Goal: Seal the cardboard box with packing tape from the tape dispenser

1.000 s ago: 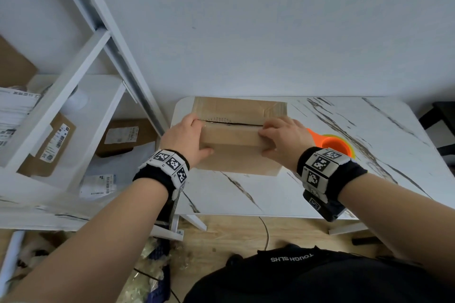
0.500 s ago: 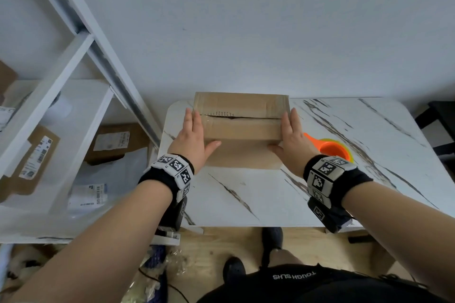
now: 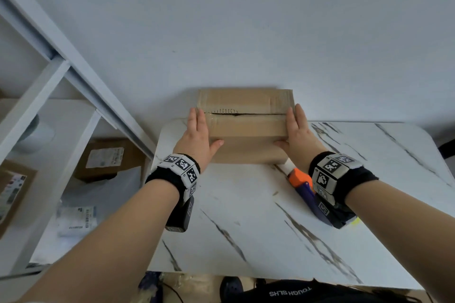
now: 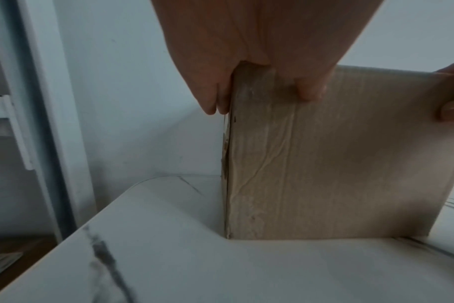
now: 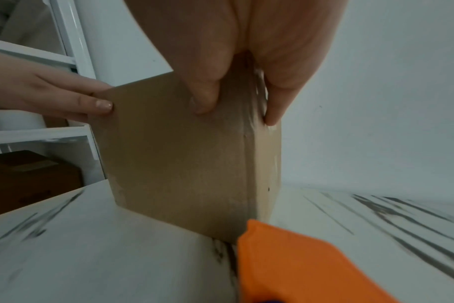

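We are bracing the cardboard box (image 3: pixel 246 128) between both hands on the white marble-patterned table (image 3: pixel 258 216), at its far edge against the wall (image 3: pixel 246 19). Our left hand (image 3: pixel 197 138) is lying flat along the box's left side, fingers straight and together, with the thumb reaching across onto the near face. Our right hand (image 3: pixel 299 135) is mirroring it on the right side, fingers straight and pressed to the cardboard, thumb laid on the near face. Neither hand is curling round anything; both are simply pressing inward on the box.

Between our two sets of fingertips the top flaps are meeting at a dark seam (image 3: pixel 243 113) that is gaping slightly near its left half. The left wrist view is showing wrinkled clear tape (image 4: pixel 267 155) on the near face below our thumb.

Just beneath our right wrist, the orange and purple tape dispenser (image 3: pixel 301 183) is lying on the table, its white end touching or nearly touching the box's near right corner. To the left of our left hand, white shelving (image 3: pixel 49 130) is holding other parcels (image 3: pixel 105 158).
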Demonstrator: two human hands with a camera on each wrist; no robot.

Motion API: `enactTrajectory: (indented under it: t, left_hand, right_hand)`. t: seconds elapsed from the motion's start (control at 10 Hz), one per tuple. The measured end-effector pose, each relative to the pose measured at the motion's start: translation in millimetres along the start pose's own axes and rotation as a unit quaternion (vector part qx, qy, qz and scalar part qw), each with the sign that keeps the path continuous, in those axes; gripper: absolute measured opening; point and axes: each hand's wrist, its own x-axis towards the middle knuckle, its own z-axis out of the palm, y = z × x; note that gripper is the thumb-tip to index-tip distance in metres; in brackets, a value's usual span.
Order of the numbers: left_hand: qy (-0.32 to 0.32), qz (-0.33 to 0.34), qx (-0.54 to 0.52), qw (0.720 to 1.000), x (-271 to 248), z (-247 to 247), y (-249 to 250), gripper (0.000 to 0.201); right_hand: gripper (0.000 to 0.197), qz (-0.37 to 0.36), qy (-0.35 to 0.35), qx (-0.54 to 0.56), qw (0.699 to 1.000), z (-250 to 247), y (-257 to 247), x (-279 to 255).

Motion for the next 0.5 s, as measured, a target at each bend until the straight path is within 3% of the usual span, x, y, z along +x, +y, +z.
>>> enactTrajectory:
  t: [0.4, 0.5]
  left_hand:
    - [-0.031, -0.001, 0.053, 0.998, 12.0, -5.3, 4.7, 0.095]
    - [-0.004, 0.014, 0.082, 0.997, 4.1, -11.9, 6.2, 0.093]
  right_hand:
    - [0.086, 0.002, -0.014, 0.008, 1.0, -7.6, 4.8, 7.1]
    - [0.087, 0.015, -0.009, 0.029, 0.999, -15.4, 2.7, 0.2]
